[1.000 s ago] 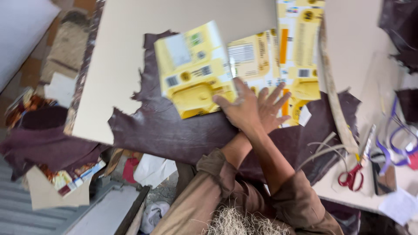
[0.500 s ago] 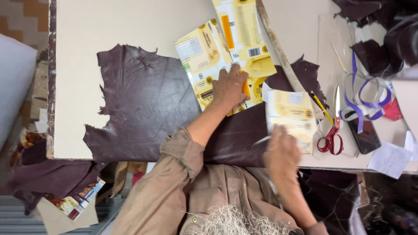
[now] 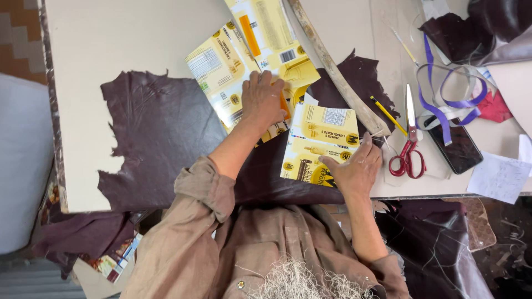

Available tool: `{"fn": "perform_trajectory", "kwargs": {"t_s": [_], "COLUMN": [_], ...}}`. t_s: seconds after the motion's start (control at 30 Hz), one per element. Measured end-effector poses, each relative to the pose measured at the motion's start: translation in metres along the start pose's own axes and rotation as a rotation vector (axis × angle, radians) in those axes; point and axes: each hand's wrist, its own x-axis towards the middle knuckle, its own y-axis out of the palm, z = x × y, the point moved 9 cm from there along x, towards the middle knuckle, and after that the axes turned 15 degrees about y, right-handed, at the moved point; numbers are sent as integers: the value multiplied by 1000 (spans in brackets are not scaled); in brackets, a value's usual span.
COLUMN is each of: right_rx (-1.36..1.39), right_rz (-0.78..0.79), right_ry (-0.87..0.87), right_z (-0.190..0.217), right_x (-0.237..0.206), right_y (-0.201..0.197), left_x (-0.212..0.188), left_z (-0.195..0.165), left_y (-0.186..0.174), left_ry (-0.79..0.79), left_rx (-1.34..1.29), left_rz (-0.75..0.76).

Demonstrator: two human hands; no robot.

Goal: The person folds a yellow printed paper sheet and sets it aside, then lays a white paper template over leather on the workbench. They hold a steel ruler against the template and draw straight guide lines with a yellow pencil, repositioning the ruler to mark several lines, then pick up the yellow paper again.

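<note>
The person's right hand (image 3: 354, 169) is resting on a yellow card piece (image 3: 318, 145), its fingers (image 3: 372, 150) loosely spread and pressing the card's near corner onto the dark leather (image 3: 160, 133). Just beyond, the left hand (image 3: 261, 99) is lying flat on a larger yellow card (image 3: 221, 72), fingers (image 3: 265, 79) close together, holding it down where it is overlapping the leather. To do this well, both palms are best keeping the cards flat and edges aligned so nothing is sliding on the counter (image 3: 122, 39). Right of the right fingers are lying red-handled scissors (image 3: 408, 149), a pencil (image 3: 388, 115) and a phone (image 3: 457, 148); farther off, a curved wooden strip (image 3: 332, 66) is crossing the counter.
</note>
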Motion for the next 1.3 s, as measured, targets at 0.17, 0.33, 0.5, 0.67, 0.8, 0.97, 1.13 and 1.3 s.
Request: {"fn": "perform_trajectory", "kwargs": {"t_s": [0.17,0.33,0.5,0.67,0.8,0.97,1.13,1.3], "right_rx": [-44,328,1274,1412,1577,1348,1185,1136], "right_rz": [341,267,396,317,247,191,148,109], "right_ry": [338,302,528,698,700,678,758,726], "right_z": [-30,-58,-96,-89,-74,-75,-86,-89], "right_x": [11,10,-17,-58,-71,-82,-94,-98], "right_y": [45,30,34,70,74,63,57,51], "left_x": [8,22,41,60,61,59,53,53], "left_z": [5,1,-17,-42,-62,-74,-82,-88], "left_y": [8,18,13,27,26,25,20,11], "left_ry": [18,18,137,222,293,314,315,336], "left_rx": [33,58,54,103,157,157,108,153], "left_rz": [64,197,187,301,220,236,253,224]}}
